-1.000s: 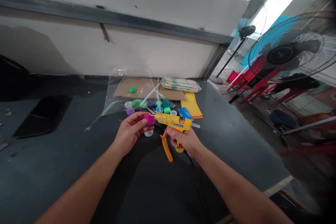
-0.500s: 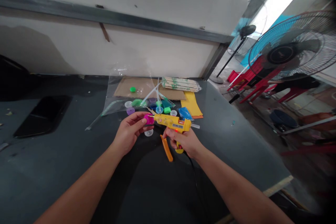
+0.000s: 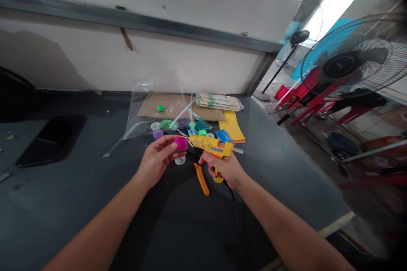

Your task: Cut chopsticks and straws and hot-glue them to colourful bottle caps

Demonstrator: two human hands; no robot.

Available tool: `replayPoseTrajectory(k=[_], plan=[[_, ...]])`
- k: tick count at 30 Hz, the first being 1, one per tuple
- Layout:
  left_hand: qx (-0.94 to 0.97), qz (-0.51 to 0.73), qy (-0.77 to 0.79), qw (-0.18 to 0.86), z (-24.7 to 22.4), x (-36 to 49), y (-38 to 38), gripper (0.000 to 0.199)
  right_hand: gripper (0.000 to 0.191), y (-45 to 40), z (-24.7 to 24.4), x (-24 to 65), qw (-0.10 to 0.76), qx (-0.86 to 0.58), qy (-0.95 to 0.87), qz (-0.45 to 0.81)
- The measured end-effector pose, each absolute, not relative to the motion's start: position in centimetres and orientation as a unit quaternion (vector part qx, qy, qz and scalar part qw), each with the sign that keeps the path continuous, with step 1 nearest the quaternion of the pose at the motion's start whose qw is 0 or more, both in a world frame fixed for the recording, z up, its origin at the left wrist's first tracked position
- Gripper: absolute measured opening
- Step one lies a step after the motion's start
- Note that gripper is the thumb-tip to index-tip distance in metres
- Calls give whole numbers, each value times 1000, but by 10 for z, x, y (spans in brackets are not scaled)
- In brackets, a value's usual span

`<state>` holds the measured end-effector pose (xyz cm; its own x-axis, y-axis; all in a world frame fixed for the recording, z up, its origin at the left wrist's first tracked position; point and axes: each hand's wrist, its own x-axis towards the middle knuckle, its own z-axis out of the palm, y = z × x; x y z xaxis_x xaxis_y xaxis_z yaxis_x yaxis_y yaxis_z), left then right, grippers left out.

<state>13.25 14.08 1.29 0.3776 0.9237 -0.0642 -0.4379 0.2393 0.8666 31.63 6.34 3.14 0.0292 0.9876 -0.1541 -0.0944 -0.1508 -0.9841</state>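
Note:
Between its thumb and fingers, my left hand (image 3: 155, 156) holds a magenta bottle cap (image 3: 180, 143). My right hand (image 3: 225, 167) is wrapped round the handle of a yellow glue gun (image 3: 206, 144), whose nozzle points left, close to the cap's upper right rim. A clear glue stick (image 3: 238, 150) juts from the gun's back. Below the cap lies a white cap (image 3: 179, 160), and an orange cutter (image 3: 202, 180) rests on the dark table (image 3: 152, 228). Purple (image 3: 158, 134), green and clear caps lie just behind my hands.
Cardboard (image 3: 149, 106), clear plastic bags, straws, a pack of wooden sticks (image 3: 219, 101) and yellow sheets (image 3: 234, 125) lie at the back. A black phone (image 3: 52, 140) is at left. The gun's cord (image 3: 235, 211) runs toward me. A fan (image 3: 340, 65) stands beyond the table's right.
The glue gun has shifted slightly right and up, so its nozzle has drawn back from the cap's middle. The magenta cap's opening now shows more fully.

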Motion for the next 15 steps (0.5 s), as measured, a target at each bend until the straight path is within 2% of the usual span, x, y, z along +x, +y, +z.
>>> replayPoseTrajectory(k=[15], plan=[[403,470,306,723,15,132,140,21,31,64,32,315,488,-530,-422,551]])
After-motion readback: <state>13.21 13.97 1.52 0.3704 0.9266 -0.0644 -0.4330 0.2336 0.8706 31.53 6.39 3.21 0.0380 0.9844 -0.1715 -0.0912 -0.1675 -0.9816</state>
